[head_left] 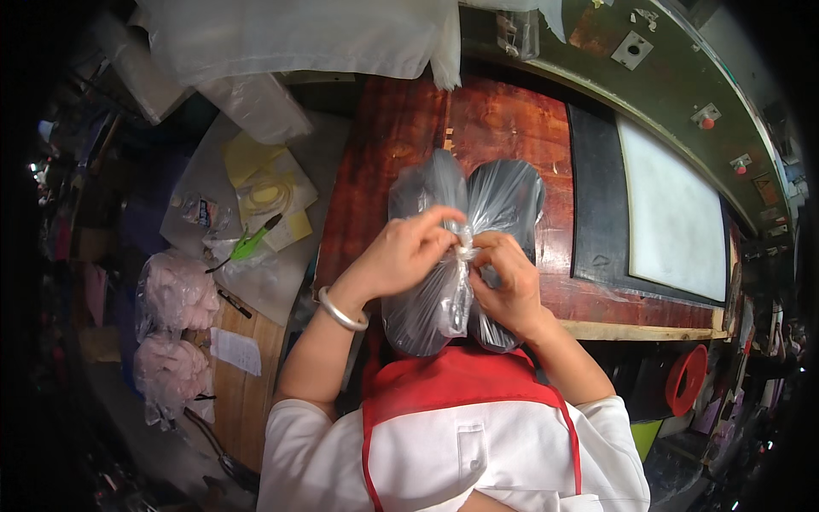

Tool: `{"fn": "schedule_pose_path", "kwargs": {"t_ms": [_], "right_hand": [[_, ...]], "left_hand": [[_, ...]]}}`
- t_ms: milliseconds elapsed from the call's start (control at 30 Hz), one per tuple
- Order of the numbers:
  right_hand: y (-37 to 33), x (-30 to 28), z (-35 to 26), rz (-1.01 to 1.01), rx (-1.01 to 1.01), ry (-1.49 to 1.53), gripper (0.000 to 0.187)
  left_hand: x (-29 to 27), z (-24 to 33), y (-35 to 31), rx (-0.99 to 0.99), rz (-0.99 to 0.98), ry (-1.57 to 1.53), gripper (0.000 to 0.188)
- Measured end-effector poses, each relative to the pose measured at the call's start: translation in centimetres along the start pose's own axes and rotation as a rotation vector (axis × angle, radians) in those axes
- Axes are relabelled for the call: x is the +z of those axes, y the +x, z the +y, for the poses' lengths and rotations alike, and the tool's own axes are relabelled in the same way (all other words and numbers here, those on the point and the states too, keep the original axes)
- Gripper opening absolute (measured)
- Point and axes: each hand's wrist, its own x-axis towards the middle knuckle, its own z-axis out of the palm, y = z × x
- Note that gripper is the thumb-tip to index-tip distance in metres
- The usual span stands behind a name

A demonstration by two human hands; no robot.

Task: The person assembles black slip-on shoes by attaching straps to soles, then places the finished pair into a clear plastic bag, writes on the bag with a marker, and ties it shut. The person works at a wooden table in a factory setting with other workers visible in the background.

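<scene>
A clear plastic bag (503, 192) lies on the near edge of the reddish wooden table, its gathered neck bunched and twisted in the middle. Inside it are dark, long pieces with rounded ends (418, 333), side by side; their exact kind is blurred by the film. My left hand (414, 247), with a silver bangle on the wrist, pinches the bunched plastic from the left. From the right, my right hand (508, 277) grips the same twisted neck, fingers curled. Both sets of fingertips nearly meet at the knot-like twist (464, 247).
To the right lie a black mat (595, 196) and a white board (670, 213). A green machine frame (631, 51) runs behind. Plastic sheeting (299, 43) hangs at the far left. Green-handled snips (252, 241), yellow sheets (256, 162) and bagged pink material (175, 290) lie leftward.
</scene>
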Motion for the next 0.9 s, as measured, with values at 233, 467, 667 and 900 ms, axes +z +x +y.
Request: {"fn": "schedule_pose_path", "kwargs": {"t_ms": [233,467,667,900], "right_hand": [[-0.3,-0.8,0.0,-0.015,-0.066,-0.316,0.024],[-0.6,-2.7,-1.0,-0.117,0.201,-0.080,0.026],[0.8,-1.3,-0.8,-0.149,-0.116,-0.469,0.026],[0.0,-4.1,-1.9,-0.384,-0.002,-0.213,0.022]], "left_hand": [[0.8,-1.3,2.2,0.070,0.047,-0.083,0.011],[1.6,-1.3,1.9,-0.054,0.206,-0.120,0.016],[1.8,-1.4,2.2,0.032,0.193,-0.041,0.017],[2.9,-2.4,2.5,-0.074,0.271,0.019,0.011]]}}
